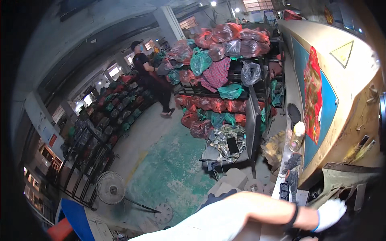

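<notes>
My left arm, in a white sleeve with a dark band at the wrist, reaches across the lower edge to the right. My left hand (331,215), in a white glove with a blue cuff, is over dark material at the lower right. Its fingers are partly lost against the dark rim, so what they hold, if anything, cannot be told. Just above the hand is an olive-grey piece (341,178) with straps or slots. On the narrow ledge beside my forearm lie a dark glove (292,164) and a small black object (284,190). My right hand does not show.
A bottle (297,136) and a black sole-shaped piece (294,113) sit along the ledge. Racks hold red and green bags (229,34). A phone (233,145) rests on camouflage cloth. A fan (110,187) stands left. A person (150,76) is in the aisle.
</notes>
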Available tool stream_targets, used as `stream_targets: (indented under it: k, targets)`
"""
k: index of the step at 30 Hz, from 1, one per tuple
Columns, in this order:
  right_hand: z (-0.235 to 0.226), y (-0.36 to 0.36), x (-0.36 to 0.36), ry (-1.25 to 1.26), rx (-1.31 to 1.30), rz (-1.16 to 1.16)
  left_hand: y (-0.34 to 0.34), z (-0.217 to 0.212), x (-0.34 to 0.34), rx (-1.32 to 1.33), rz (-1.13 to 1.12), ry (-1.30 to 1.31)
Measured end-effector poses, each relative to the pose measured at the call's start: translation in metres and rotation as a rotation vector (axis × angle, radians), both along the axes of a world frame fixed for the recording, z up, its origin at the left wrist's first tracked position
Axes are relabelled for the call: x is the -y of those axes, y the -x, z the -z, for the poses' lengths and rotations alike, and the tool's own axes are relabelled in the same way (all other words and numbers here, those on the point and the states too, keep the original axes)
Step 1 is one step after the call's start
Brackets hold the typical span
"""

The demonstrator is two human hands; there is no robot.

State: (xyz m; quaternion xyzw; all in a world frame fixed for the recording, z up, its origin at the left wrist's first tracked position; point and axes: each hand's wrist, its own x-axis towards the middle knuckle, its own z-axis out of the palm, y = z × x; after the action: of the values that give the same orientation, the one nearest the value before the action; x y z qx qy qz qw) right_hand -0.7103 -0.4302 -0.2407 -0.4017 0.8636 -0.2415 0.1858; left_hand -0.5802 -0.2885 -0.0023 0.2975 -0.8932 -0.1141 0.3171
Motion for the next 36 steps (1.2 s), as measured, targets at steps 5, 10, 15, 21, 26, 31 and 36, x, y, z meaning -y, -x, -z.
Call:
stream_targets:
  k: [5, 10, 15, 21, 26, 31, 36]
  targets:
    - [0.015, 0.001, -0.014, 0.103, 0.238, 0.07, -0.205, -0.125, -0.138, -0.698, 0.242, -0.593]
    - [-0.024, 0.102, -0.05, 0.692, 1.319, 0.209, -0.359, -0.176, -0.217, 0.083, -0.224, -0.499]
    - [-0.164, -0.096, -0.2, 0.566, 1.589, 0.273, -0.438, -0.062, -0.297, 0.318, -0.152, -0.544]
    - [-0.282, -0.203, -0.425, 0.823, 1.789, -0.058, -0.451, -0.035, -0.222, 0.404, -0.652, -0.133]
    - [-0.23, -0.243, -0.522, 0.557, 1.457, 0.223, -0.46, -0.034, -0.227, -0.038, -0.484, -0.528]
    - [-0.289, -0.329, -0.54, 0.608, 1.086, -0.057, -0.469, -0.046, -0.234, -0.987, -0.061, -1.333]
    - [-0.308, -0.363, -0.55, 0.626, 1.047, -0.209, -0.485, -0.038, -0.236, -1.19, 0.358, -1.618]
